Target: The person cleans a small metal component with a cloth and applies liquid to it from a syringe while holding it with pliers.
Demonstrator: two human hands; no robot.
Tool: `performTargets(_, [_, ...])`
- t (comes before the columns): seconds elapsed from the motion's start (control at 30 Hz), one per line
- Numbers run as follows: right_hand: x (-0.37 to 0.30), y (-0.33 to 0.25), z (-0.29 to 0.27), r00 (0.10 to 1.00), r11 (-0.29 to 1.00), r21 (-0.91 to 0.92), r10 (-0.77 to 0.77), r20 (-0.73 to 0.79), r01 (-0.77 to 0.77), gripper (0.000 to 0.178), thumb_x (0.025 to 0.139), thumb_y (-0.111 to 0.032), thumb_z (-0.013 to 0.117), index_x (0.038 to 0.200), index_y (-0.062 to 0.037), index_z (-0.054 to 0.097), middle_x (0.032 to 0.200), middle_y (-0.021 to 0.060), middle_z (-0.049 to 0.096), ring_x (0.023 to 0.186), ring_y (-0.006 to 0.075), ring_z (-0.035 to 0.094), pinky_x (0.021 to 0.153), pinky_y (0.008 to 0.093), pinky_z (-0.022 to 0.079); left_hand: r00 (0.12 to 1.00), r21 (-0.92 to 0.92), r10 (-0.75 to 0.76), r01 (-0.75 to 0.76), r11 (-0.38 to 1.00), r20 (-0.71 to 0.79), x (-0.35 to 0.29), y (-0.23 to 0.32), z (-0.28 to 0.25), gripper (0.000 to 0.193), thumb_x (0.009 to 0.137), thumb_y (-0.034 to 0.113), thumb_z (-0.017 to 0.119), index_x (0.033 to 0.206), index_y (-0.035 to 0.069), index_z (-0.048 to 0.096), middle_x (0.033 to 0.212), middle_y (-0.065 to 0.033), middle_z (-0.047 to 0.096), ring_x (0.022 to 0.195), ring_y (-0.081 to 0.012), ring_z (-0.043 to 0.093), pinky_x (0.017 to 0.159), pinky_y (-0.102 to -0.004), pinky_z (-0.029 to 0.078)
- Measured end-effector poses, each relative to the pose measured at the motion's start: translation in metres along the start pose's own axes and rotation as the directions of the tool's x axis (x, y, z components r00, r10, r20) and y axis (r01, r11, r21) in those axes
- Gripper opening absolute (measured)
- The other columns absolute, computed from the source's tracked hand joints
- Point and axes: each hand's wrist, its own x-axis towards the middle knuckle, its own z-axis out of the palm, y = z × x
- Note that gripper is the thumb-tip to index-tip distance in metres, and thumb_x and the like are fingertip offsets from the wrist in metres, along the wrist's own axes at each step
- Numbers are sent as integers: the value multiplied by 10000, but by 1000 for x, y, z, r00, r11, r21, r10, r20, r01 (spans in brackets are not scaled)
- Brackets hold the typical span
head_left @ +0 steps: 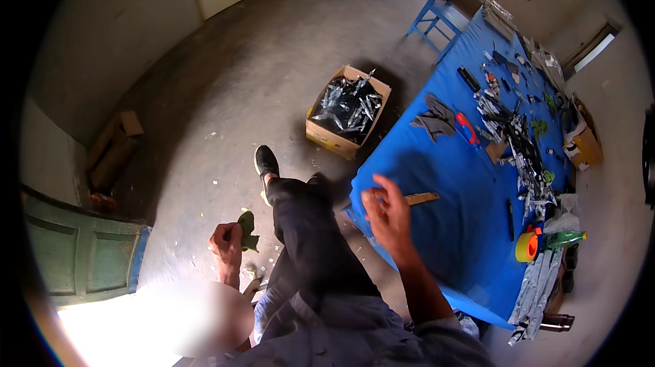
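Observation:
My left hand (pixel 226 243) is closed, pinching a dark green, leaf-like piece (pixel 248 232) that hangs out beside its fingers over the floor. Whether the piece is a leaf or a scrap of cloth I cannot make out. Raised over the near left edge of the blue-covered table, my right hand (pixel 387 213) has its fingers loosely bent and apart, with nothing visible in them. Just right of its fingers a short, flat, light-brown strip (pixel 423 198) lies on the blue cloth (pixel 450 230).
An open cardboard box (pixel 329 136) of black and silvery pieces stands on the floor ahead. Along the table are a grey cloth (pixel 434 119), a red-handled tool (pixel 467 128), yellow tape (pixel 526 247), a green bottle (pixel 565 238) and many metal parts. A blue chair (pixel 437 12) stands beyond.

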Motion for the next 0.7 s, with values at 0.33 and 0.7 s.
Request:
performTargets(0.33, [-70,12,-111,866,878,-477,-215,-452,-31,148,1043,-102,689,1124,1,758,938,104,744,764,157,683,675,303,539,982,-122,96,-77,989,161,39,44,36,219,986,193,762,990,-26,762,824,-44,719,750,-106,610,702,-285,513])
performTargets(0.7, [-97,43,-139,748,876,-476,-261,-611,-83,56,988,-93,744,999,-44,768,863,138,715,729,312,699,646,394,536,819,-389,410,-253,886,402,19,200,133,218,1057,226,742,1004,16,720,851,35,644,763,-50,522,701,-237,452])
